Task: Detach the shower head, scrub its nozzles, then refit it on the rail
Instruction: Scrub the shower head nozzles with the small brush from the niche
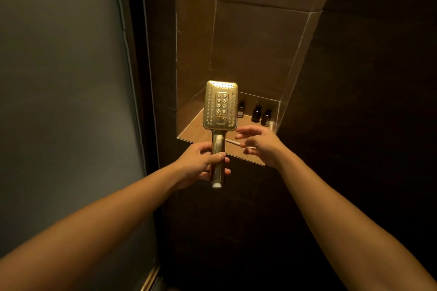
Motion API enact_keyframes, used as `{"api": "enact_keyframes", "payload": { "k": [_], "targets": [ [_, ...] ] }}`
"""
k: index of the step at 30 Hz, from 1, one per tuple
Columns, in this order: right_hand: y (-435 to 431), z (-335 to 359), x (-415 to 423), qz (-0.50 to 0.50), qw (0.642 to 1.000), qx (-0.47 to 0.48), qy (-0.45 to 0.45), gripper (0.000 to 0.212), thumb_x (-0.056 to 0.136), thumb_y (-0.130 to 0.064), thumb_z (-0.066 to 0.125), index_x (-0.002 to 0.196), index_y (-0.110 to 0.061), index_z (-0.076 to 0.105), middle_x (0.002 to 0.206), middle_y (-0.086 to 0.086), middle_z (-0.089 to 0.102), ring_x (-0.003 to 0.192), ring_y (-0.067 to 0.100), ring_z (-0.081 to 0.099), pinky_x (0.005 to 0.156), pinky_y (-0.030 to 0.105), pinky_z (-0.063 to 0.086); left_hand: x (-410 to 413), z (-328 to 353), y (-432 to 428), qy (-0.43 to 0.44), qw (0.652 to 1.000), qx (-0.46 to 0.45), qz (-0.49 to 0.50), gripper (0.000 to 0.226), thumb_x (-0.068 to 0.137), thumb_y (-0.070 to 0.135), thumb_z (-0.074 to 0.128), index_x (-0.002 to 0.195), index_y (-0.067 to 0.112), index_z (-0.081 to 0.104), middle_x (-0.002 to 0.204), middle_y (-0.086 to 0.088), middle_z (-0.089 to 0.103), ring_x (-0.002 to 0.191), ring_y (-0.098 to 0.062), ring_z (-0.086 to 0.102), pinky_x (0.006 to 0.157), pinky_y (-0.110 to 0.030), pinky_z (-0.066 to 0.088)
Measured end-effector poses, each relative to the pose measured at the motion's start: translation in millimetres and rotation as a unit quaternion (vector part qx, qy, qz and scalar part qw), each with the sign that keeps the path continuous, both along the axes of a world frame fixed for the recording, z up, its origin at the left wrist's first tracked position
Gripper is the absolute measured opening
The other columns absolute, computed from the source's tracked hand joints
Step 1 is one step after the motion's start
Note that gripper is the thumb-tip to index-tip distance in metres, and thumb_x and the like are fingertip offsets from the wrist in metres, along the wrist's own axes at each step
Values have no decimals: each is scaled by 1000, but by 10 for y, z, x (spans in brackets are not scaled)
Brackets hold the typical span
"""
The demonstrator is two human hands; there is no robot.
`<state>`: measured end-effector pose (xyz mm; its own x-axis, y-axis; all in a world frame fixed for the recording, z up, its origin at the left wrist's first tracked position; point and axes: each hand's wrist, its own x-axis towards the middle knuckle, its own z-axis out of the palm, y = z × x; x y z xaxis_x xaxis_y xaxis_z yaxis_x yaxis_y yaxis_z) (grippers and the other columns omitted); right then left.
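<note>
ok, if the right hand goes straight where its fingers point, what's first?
Probably the thin white stick on the niche ledge, right by the fingers; past it, the shower head handle. Depth is unclear.

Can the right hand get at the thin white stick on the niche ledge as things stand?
Probably yes: the right hand is open right at the white stick, nothing lies between, and the shower head in the left hand stands clear to its left.

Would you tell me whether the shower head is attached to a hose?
Detached: the shower head shows a bare threaded end; left hand grips it.
</note>
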<state>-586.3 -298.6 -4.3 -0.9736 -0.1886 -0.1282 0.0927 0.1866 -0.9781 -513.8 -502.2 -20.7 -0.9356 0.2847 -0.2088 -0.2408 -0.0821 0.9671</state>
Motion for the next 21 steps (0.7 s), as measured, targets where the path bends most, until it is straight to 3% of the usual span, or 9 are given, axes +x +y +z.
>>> {"api": "enact_keyframes", "payload": {
  "k": [4,6,10,13,17,21],
  "targets": [
    [-69,-192,-366,-66,987,104,105,33,91,7,49,113,-13,65,106,7,65,90,16,60,60,19,50,-212,20,60,-7,1000,0,25,25,94,9,60,119,12,58,115,-17,69,97,-33,72,84,-49,58],
    [-106,-333,-540,-51,965,203,156,33,93,-2,54,123,-13,62,115,4,64,103,17,60,68,17,50,-299,-8,69,-12,999,4,40,24,93,9,60,117,13,58,115,-17,69,97,-33,72,85,-51,57],
    [-143,-584,-777,-9,898,396,191,40,92,-22,61,131,-19,58,129,5,58,124,24,49,103,39,44,-440,-82,48,-21,998,8,59,25,92,9,62,117,14,58,114,-17,70,98,-34,72,89,-56,55],
    [-167,-676,-822,20,852,492,176,32,92,-31,60,123,-23,63,122,2,54,119,25,45,101,44,43,-531,-112,10,-21,998,9,63,26,93,9,62,118,14,58,114,-17,70,98,-34,72,89,-56,55],
    [-231,-665,-865,26,871,463,159,14,92,-21,62,105,-20,67,105,2,63,98,19,59,88,40,53,-613,-116,-52,-22,998,15,59,26,93,9,62,118,14,58,114,-18,70,99,-35,72,88,-54,56],
    [-288,-593,-862,25,884,446,140,9,90,-12,62,99,-15,64,97,4,61,93,19,60,83,35,54,-660,-75,-104,-23,998,25,53,24,93,8,61,116,13,58,112,-18,71,97,-34,72,81,-48,59]
  ]
}}
